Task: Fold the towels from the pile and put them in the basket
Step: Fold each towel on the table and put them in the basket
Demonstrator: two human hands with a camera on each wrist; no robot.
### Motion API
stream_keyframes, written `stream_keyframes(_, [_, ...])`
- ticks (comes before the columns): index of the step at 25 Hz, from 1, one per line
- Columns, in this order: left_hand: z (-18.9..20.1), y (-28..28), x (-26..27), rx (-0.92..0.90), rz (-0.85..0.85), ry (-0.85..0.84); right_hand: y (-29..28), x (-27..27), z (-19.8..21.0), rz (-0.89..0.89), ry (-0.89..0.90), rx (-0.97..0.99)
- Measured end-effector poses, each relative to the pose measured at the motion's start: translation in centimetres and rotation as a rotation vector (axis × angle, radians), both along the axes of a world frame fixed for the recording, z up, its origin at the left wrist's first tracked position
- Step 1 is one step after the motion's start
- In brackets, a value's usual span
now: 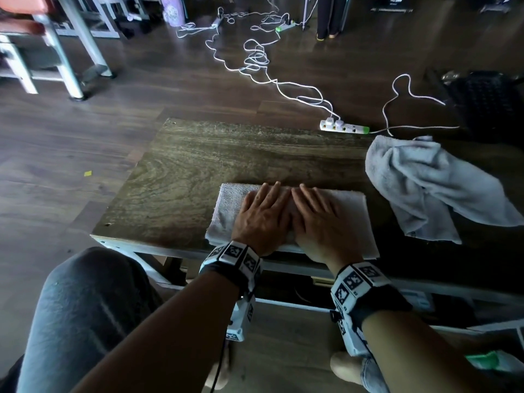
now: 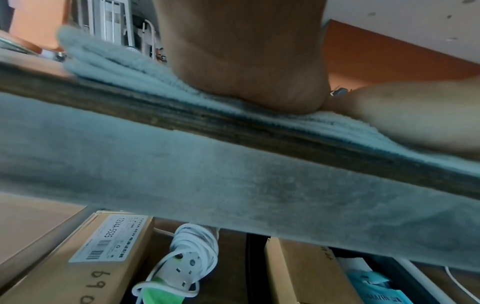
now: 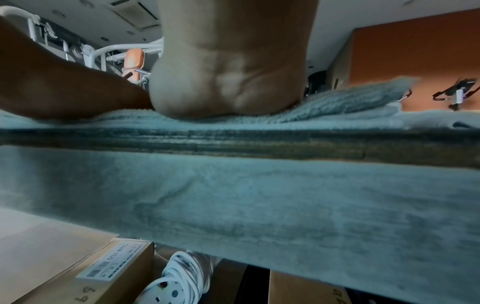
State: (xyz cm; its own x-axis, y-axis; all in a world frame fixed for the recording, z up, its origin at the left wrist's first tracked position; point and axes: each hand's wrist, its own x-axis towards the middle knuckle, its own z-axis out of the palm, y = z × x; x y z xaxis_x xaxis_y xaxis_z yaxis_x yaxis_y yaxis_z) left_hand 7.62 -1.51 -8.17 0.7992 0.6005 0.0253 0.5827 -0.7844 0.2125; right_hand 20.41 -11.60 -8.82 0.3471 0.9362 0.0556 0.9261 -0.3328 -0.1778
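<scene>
Dim room, wooden table [image 1: 198, 154] over plank floor, folded towel [image 1: 351, 219] at near edge, left hand [image 1: 262, 217] and right hand [image 1: 320, 222] flat on it, fingers straight and together, crumpled towel [image 1: 425, 188] right of fingertips.

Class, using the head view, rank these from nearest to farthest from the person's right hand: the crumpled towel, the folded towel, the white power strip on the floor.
1. Folded towel: directly under the right hand, touching.
2. Crumpled towel: to the right, at the table's edge.
3. Power strip: on the floor beyond the table's far edge.
</scene>
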Motion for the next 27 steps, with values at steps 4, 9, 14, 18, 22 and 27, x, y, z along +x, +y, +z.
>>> stream_keyframes(4, [0.0, 0.5, -0.2, -0.021, 0.027, 0.003, -0.1, 0.1, 0.2, -0.072, -0.005, -0.003])
stream_keyframes(9, [-0.4, 2.2, -2.8, -0.040, 0.084, 0.015, -1.9, 1.5, 0.5, -0.190, -0.039, -0.054])
stream_keyframes(14, [-0.2, 2.7, -4.8, -0.062, 0.209, 0.019, -3.4, 2.8, 0.9, -0.264, 0.025, -0.133])
stream_keyframes(18, [0.0, 2.1, -5.7, -0.084, 0.269, -0.001, -4.6, 3.6, 0.7, -0.347, 0.094, -0.128])
stream_keyframes(22, [0.1, 1.8, -5.6, -0.076, 0.295, 0.004, -5.1, 3.6, 1.8, -0.335, 0.165, -0.209])
stream_keyframes(27, [0.4, 1.4, -5.3, -0.092, 0.362, 0.043, -6.6, 1.1, 4.4, -0.205, -0.142, 0.141])
